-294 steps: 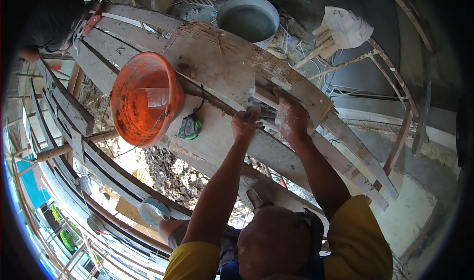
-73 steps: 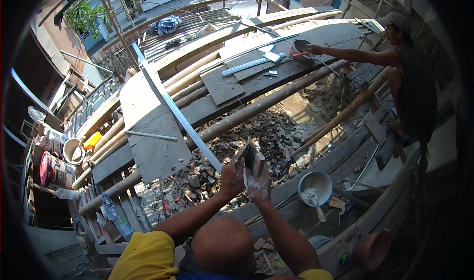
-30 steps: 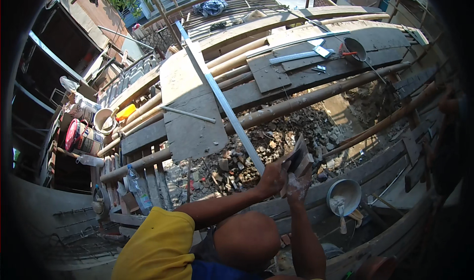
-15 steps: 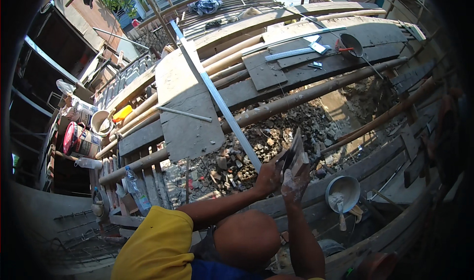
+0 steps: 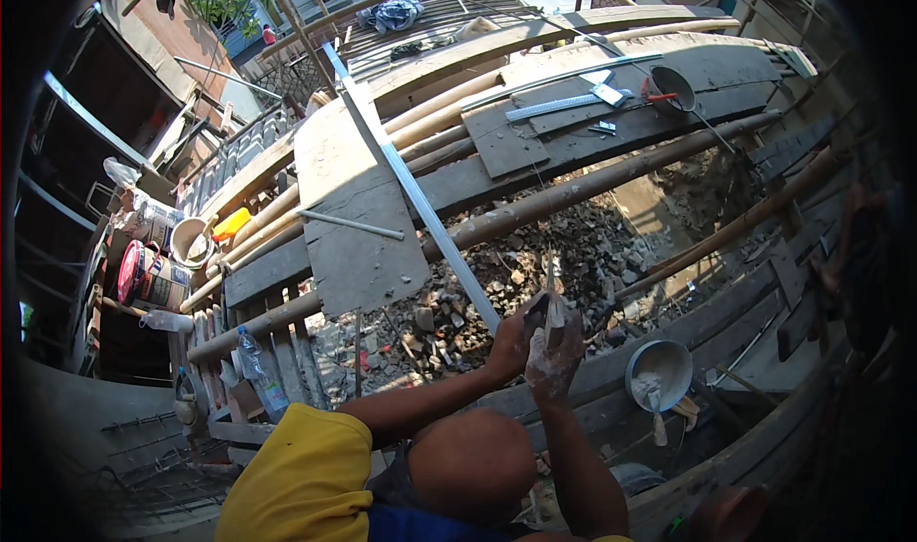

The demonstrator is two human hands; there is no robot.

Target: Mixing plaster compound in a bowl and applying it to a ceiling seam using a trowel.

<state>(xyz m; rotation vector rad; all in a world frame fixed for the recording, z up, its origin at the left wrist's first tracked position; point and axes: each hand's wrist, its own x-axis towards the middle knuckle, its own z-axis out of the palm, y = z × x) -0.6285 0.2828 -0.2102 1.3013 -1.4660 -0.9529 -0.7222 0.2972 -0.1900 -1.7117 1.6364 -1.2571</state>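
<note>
Flat hand tool [image 5: 556, 322], pale-edged: stood nearly edge-on between the two hands, its thin end pointing away from the wearer; exact form hard to make out. Left grip [image 5: 509, 347]: closed on the tool's left side, finger placement partly hidden. Right grip [image 5: 554, 359]: closed on its right side, skin smeared with whitish matter.

Surroundings, by position from the grips. Rubble [image 5: 430, 322]: below and beyond, extending to the left. Metal bar [image 5: 411, 193], long, silvery: ran away to the upper left, near end just beyond the left grip. Plywood sheet [image 5: 368, 265]: farther left, partly under the bar, bearing a thin pale rod [image 5: 351, 224]. Round bowl [image 5: 680, 365]: near, right of the right grip, containing pale mix [image 5: 647, 389] and a handled tool [image 5: 659, 429]. Clear plastic bottle [image 5: 260, 370]: well to the left. Dark bowl [image 5: 680, 82]: well beyond, to the right, with a red-handled implement.
</note>
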